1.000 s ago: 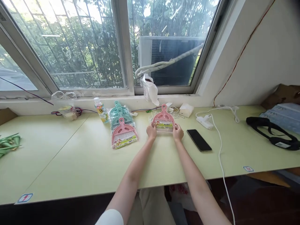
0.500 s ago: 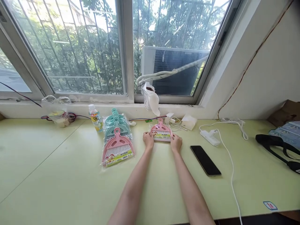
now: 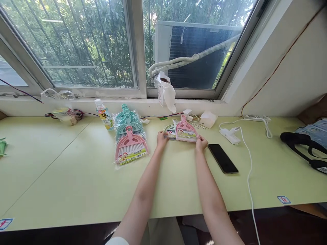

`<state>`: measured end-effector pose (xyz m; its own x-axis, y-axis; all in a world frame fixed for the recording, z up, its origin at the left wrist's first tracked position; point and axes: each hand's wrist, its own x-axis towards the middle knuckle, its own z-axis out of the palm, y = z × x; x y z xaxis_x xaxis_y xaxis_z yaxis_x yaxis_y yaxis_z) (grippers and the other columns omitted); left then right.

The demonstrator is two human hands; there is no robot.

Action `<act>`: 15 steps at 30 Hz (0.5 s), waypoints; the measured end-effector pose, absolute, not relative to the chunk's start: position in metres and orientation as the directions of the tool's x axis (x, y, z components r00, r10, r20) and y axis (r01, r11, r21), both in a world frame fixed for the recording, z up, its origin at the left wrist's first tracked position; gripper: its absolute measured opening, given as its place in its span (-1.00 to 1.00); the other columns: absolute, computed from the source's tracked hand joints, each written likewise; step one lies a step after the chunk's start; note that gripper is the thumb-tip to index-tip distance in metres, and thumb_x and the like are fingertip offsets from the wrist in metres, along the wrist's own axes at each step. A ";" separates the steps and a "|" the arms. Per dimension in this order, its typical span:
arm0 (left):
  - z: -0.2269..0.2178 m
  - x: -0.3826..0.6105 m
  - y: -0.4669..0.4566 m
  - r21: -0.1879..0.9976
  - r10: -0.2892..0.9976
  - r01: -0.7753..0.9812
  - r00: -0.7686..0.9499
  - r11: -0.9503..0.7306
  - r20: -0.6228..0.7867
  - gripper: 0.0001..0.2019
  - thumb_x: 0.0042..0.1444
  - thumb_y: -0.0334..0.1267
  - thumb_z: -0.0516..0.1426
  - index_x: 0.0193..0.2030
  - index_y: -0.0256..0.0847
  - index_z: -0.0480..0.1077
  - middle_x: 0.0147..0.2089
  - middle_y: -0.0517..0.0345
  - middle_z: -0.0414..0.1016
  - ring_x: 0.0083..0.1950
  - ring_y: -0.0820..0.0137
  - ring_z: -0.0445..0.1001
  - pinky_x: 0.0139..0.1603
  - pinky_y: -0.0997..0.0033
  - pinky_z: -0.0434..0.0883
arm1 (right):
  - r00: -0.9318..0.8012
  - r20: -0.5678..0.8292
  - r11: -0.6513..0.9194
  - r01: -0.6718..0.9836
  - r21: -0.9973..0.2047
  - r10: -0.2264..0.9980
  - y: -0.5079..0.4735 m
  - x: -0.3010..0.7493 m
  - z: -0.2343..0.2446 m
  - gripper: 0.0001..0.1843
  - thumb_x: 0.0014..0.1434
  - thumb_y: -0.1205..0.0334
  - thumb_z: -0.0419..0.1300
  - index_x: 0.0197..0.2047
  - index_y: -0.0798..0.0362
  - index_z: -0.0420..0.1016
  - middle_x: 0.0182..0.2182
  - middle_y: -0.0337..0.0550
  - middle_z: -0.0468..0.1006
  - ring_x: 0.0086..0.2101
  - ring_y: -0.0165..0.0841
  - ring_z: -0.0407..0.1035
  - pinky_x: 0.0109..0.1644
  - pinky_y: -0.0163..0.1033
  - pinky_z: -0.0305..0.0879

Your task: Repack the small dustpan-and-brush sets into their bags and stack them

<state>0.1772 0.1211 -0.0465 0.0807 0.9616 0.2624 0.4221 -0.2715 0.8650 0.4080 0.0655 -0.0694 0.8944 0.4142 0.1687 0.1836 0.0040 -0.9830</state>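
Note:
My right hand (image 3: pixel 201 143) grips the lower right corner of a pink mini dustpan and brush set (image 3: pixel 186 130) with white bristles and a yellow-green label. My left hand (image 3: pixel 161 140) is closed on the left edge of another packaged dustpan set (image 3: pixel 170 131), which looks greenish and lies partly hidden behind the pink one. To the left rests an overlapping row of sets in clear wrap: a pink dustpan set (image 3: pixel 130 144) at the front and several teal dustpan sets (image 3: pixel 125 117) behind it.
A drink bottle (image 3: pixel 104 115) and a plastic bag (image 3: pixel 63 114) stand near the window wall. Right of my hands lie a black phone (image 3: pixel 222 158), a white power strip (image 3: pixel 230 136) with its cable, and a black strap-like item (image 3: pixel 304 149). A torn white box (image 3: pixel 165 90) sits on the sill.
My right hand has moved right with the pink set, uncovering the greenish set beneath at my left hand. The camera view has tilted down, showing the table's front edge.

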 end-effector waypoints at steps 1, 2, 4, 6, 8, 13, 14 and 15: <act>-0.046 0.178 0.121 0.866 0.967 0.432 0.063 -0.250 0.248 -0.88 -0.08 -0.39 0.24 -0.33 -0.23 0.49 -0.08 0.01 0.42 -0.05 0.33 0.44 0.03 0.35 0.34 | 0.893 0.182 -0.002 0.201 -0.980 0.412 0.066 0.405 -0.069 -0.60 0.01 0.18 0.13 -0.14 0.21 0.59 -0.21 0.09 0.62 -0.20 -0.18 0.50 -0.08 -0.17 0.37; -0.046 0.180 0.120 0.868 0.970 0.436 0.053 -0.238 0.239 -0.91 -0.06 -0.38 0.24 -0.35 -0.23 0.48 -0.12 0.02 0.44 -0.13 0.36 0.46 -0.02 0.37 0.36 | 0.887 0.202 -0.011 0.227 -0.974 0.416 0.066 0.402 -0.067 -0.60 0.01 0.18 0.12 -0.14 0.20 0.60 -0.21 0.09 0.62 -0.20 -0.18 0.50 -0.08 -0.17 0.37; -0.045 0.181 0.120 0.871 0.972 0.436 0.037 -0.225 0.233 -0.90 -0.04 -0.38 0.21 -0.32 -0.23 0.46 -0.16 0.05 0.47 -0.23 0.40 0.47 -0.10 0.39 0.37 | 0.854 0.264 -0.029 0.309 -0.951 0.448 0.067 0.394 -0.064 -0.61 0.03 0.20 0.10 -0.15 0.20 0.60 -0.21 0.09 0.62 -0.21 -0.18 0.50 -0.06 -0.17 0.36; -0.044 0.182 0.120 0.876 0.975 0.437 0.013 -0.204 0.221 -0.85 -0.02 -0.39 0.19 -0.24 -0.22 0.43 -0.17 0.07 0.50 -0.26 0.41 0.47 -0.16 0.41 0.36 | 0.810 0.329 -0.036 0.394 -0.918 0.485 0.068 0.387 -0.061 -0.61 0.04 0.23 0.07 -0.15 0.21 0.60 -0.20 0.10 0.62 -0.22 -0.20 0.50 -0.05 -0.18 0.34; -0.042 0.182 0.118 0.881 0.980 0.439 -0.002 -0.177 0.198 -0.79 0.00 -0.37 0.17 -0.17 -0.20 0.40 -0.20 0.09 0.52 -0.28 0.41 0.48 -0.22 0.44 0.35 | 0.785 0.373 -0.041 0.450 -0.892 0.495 0.070 0.381 -0.058 -0.61 0.05 0.27 0.04 -0.15 0.22 0.59 -0.19 0.12 0.61 -0.23 -0.21 0.49 -0.05 -0.19 0.33; -0.037 0.183 0.117 0.854 0.983 0.500 -0.023 -0.144 0.180 -0.71 0.00 -0.35 0.16 -0.09 -0.10 0.37 -0.22 0.15 0.55 -0.23 0.36 0.50 -0.25 0.44 0.31 | 0.797 0.408 -0.109 0.500 -0.859 0.445 0.074 0.373 -0.052 -0.60 0.08 0.33 -0.02 -0.15 0.23 0.58 -0.21 0.16 0.60 -0.23 -0.18 0.46 -0.10 -0.19 0.30; -0.036 0.183 0.117 0.851 0.984 0.507 -0.027 -0.138 0.176 -0.72 0.01 -0.33 0.16 -0.09 -0.08 0.37 -0.22 0.15 0.56 -0.21 0.34 0.50 -0.24 0.43 0.30 | 0.798 0.413 -0.130 0.511 -0.850 0.439 0.075 0.371 -0.051 -0.60 0.08 0.34 -0.03 -0.15 0.23 0.57 -0.22 0.17 0.60 -0.22 -0.17 0.46 -0.10 -0.17 0.28; -0.036 0.184 0.118 0.850 0.985 0.510 -0.028 -0.133 0.171 -0.74 0.03 -0.32 0.15 -0.10 -0.08 0.37 -0.22 0.15 0.56 -0.19 0.31 0.50 -0.23 0.42 0.31 | 0.797 0.417 -0.149 0.521 -0.840 0.436 0.075 0.370 -0.050 -0.60 0.09 0.35 -0.04 -0.15 0.23 0.57 -0.22 0.18 0.59 -0.22 -0.16 0.45 -0.09 -0.16 0.27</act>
